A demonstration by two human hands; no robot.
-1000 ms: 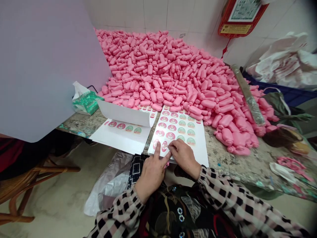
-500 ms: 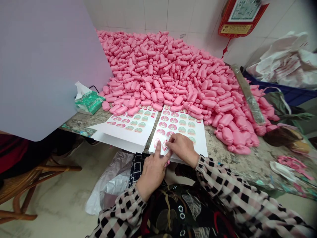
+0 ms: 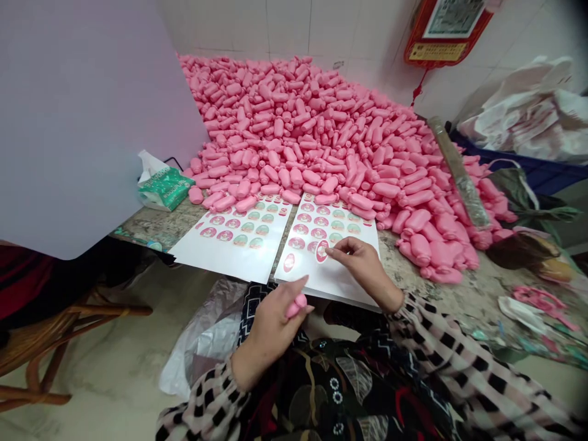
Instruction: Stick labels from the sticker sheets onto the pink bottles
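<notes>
Between finger and thumb of my right hand (image 3: 362,266) is an oval red-and-white sticker (image 3: 321,251), lifted over the right sticker sheet (image 3: 340,285). That sheet bears rows of pink and green oval stickers. My left hand (image 3: 273,318) is wrapped round a small pink bottle-shaped piece (image 3: 296,306); only its end shows, the rest being hidden by the fingers. It is in front of the sheet's near edge, above my lap. A second sticker sheet (image 3: 225,257) lies to the left. Behind both sheets rises a big heap of similar pink pieces (image 3: 312,128).
A large pale panel (image 3: 92,122) blocks the left side, with a green tissue pack (image 3: 165,187) beside it. A wrapped bar (image 3: 459,174) leans on the heap at right. Pink scissors (image 3: 542,300) lie on the worn table (image 3: 413,294). A wicker chair (image 3: 46,343) stands at lower left.
My right hand has peeled an oval sticker off the sheet and moved right. My left hand has drawn back from the sheet toward me, and the pink piece in it shows more.
</notes>
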